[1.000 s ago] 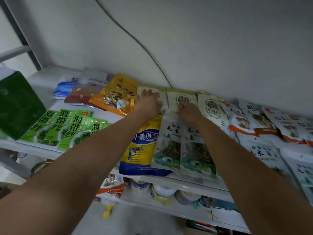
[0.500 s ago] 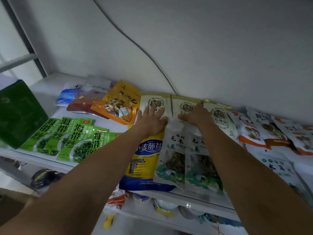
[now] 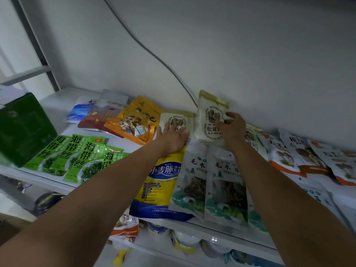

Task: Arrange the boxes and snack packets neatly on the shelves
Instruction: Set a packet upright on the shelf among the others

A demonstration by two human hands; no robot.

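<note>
Right hand (image 3: pixel 232 130) pinching cream mushroom packet (image 3: pixel 209 116), tilted up against wall; left hand (image 3: pixel 173 138) spread flat, pressing matching packet (image 3: pixel 178 120) onto shelf (image 3: pixel 57 105).

A white shelf (image 3: pixel 57 105) against the wall carries flat-lying packets: four overlapping green kelp packets (image 3: pixel 77 157) at the front left beside a dark green box (image 3: pixel 23 128), an orange mushroom packet (image 3: pixel 133 120) and a brown nut packet (image 3: pixel 96 118) behind them, a blue-and-yellow wheat germ bag (image 3: pixel 159 187) overhanging the front edge, and two wood-ear packets (image 3: pixel 212 185) overlapping it.
</note>
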